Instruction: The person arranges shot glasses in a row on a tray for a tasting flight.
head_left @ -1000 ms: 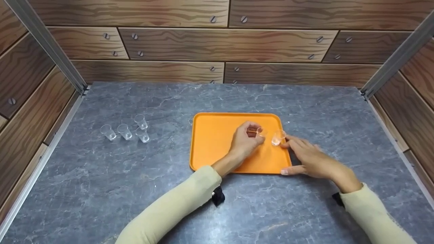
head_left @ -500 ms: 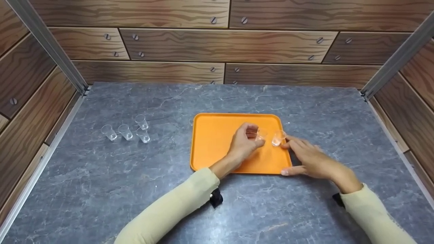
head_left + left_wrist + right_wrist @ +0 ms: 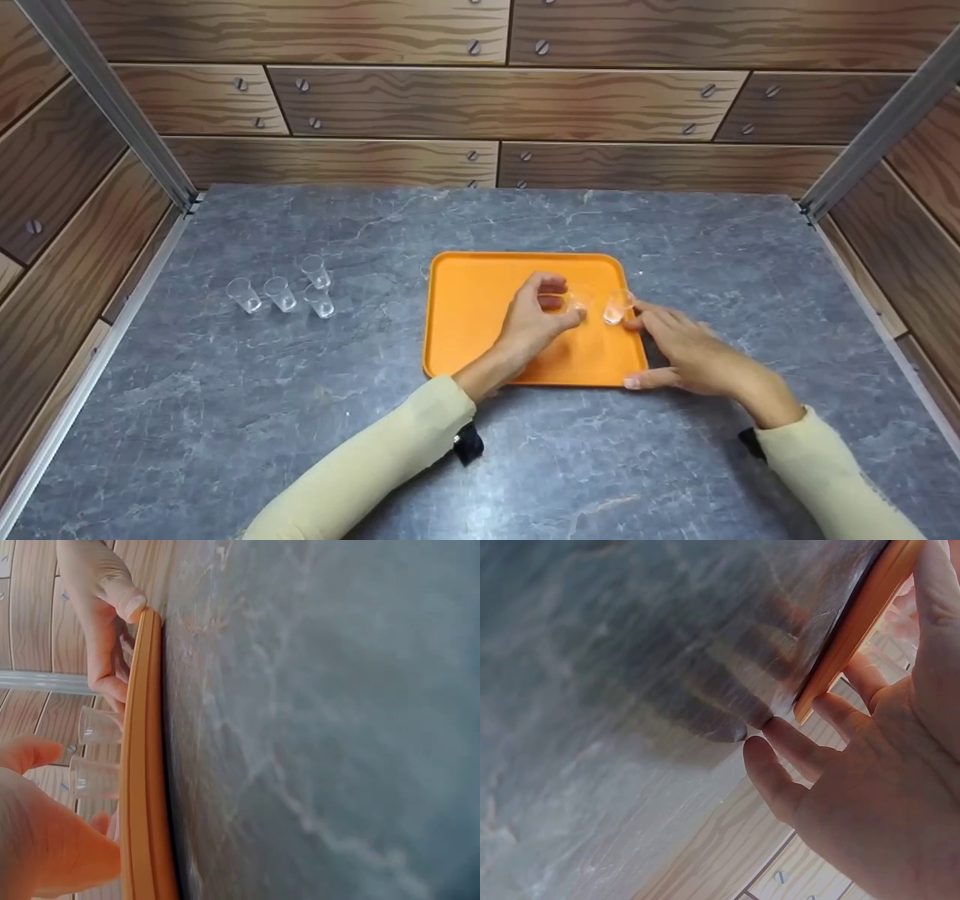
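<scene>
Orange tray (image 3: 465, 300) on the bench (image 3: 225, 420), two small clear cups on its right half, and honestly this is where I'd expect to knock something over. My left hand (image 3: 529, 315) has thumb and fingers apart, curved loosely about the left cup (image 3: 95, 780); can't tell whether any fingertip actually touches it. The cup looks upright, but the tray's rim hides its bottom from the side, so I can't swear it's sitting flat. If I pull away crooked, my thumb could catch the wall and tip it, and the right cup (image 3: 616, 309) is close enough to get clipped too.

Right hand (image 3: 690, 352) isn't clamped on anything: fingers spread at the tray's right side, thumb on the near corner. Handy for steadying, I reckon, but one finger is right by the right cup, so a twitch inward could shove it, and leaning on the rim might jog both.

Bigger worry imo: clear walls almost vanish over the orange, so they're easy to misjudge. Four other cups (image 3: 281, 294) stand well off to the left on the bench, two of them bunched close, so grabbing one carelessly could topple its neighbour.
</scene>
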### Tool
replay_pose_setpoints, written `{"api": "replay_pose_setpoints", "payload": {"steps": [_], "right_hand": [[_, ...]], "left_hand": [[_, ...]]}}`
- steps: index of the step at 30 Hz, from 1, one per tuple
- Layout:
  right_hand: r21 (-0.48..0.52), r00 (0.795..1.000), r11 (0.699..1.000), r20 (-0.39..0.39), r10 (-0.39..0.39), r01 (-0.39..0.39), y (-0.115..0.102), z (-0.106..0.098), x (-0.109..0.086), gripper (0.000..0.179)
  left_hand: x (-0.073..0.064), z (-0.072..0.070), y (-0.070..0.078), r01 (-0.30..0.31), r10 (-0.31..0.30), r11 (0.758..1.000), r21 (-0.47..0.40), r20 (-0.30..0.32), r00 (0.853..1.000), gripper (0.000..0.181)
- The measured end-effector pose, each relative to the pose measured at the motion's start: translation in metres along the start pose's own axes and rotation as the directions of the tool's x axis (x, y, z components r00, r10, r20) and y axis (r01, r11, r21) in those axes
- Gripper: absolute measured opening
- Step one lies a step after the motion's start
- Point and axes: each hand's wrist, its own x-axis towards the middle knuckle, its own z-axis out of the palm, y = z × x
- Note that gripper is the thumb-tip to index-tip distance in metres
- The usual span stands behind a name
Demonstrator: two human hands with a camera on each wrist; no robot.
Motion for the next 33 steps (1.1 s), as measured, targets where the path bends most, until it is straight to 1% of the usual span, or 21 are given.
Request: {"api": "replay_pose_setpoints", "payload": {"steps": [4, 7, 11, 16, 19, 24, 29, 33], "right_hand": [[0.001, 1.000, 1.000, 0.003, 0.002, -0.002, 0.000, 0.000, 0.000, 0.082], [0.002, 1.000, 1.000, 0.000, -0.005, 0.005, 0.000, 0.002, 0.001, 0.081], [-0.001, 1.000, 1.000, 0.004, -0.005, 0.005, 0.000, 0.003, 0.001, 0.081], [0.005, 1.000, 1.000, 0.018, 0.023, -0.023, 0.000, 0.001, 0.001, 0.084], [0.007, 1.000, 1.000, 0.021, 0.022, -0.022, -0.001, 0.000, 0.001, 0.083], [0.004, 1.000, 1.000, 0.016, 0.020, -0.020, -0.001, 0.000, 0.001, 0.083], [0.000, 1.000, 1.000, 0.015, 0.022, -0.022, -0.001, 0.000, 0.000, 0.085], [0.000, 0.999, 1.000, 0.019, 0.026, -0.026, -0.001, -0.001, 0.001, 0.087]], "left_hand": [[-0.003, -0.004, 0.002, -0.008, 0.008, 0.999, -0.043, -0.008, 1.000, 0.054], [-0.006, -0.007, 0.002, -0.003, 0.002, 0.997, -0.071, -0.017, 1.000, 0.055], [-0.010, -0.012, 0.003, -0.004, 0.002, 0.997, -0.081, -0.029, 1.000, 0.054], [-0.015, -0.018, 0.004, -0.045, 0.039, 0.990, -0.134, -0.045, 0.998, 0.050], [-0.018, -0.025, 0.006, -0.071, 0.062, 0.984, -0.165, -0.061, 0.996, 0.049], [-0.023, -0.036, 0.009, -0.088, 0.076, 0.981, -0.174, -0.075, 0.994, 0.047], [-0.030, -0.047, 0.012, -0.091, 0.079, 0.982, -0.165, -0.076, 0.994, 0.043], [-0.035, -0.056, 0.011, -0.088, 0.075, 0.982, -0.167, -0.082, 0.994, 0.041]]}}
